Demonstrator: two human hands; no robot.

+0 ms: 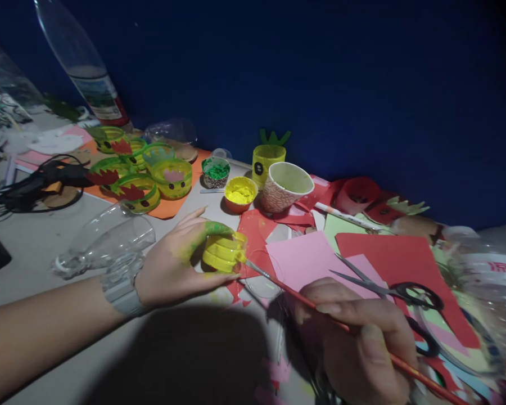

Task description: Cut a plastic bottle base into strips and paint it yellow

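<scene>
My left hand [172,259], smudged with green and yellow paint, is closed around a plastic bottle base [221,252] coated mostly in yellow. Part of its right side is still see-through. In my right hand [362,337] is a paintbrush [295,293] with a red handle, and its bristles touch the yellow side of the bottle base. Just beyond stands a small cup of yellow paint [240,194]. Beside that cup are a cup of green paint [216,171] and a tilted, patterned paper cup [285,188].
Painted bottle-base cups [172,179] with paper crests cluster at the back left. A clear cut bottle [109,242] lies near my left wrist. Open scissors [383,289] rest on pink and red paper [405,259] at right. A tall bottle [93,84] stands behind, near a blue wall [320,67].
</scene>
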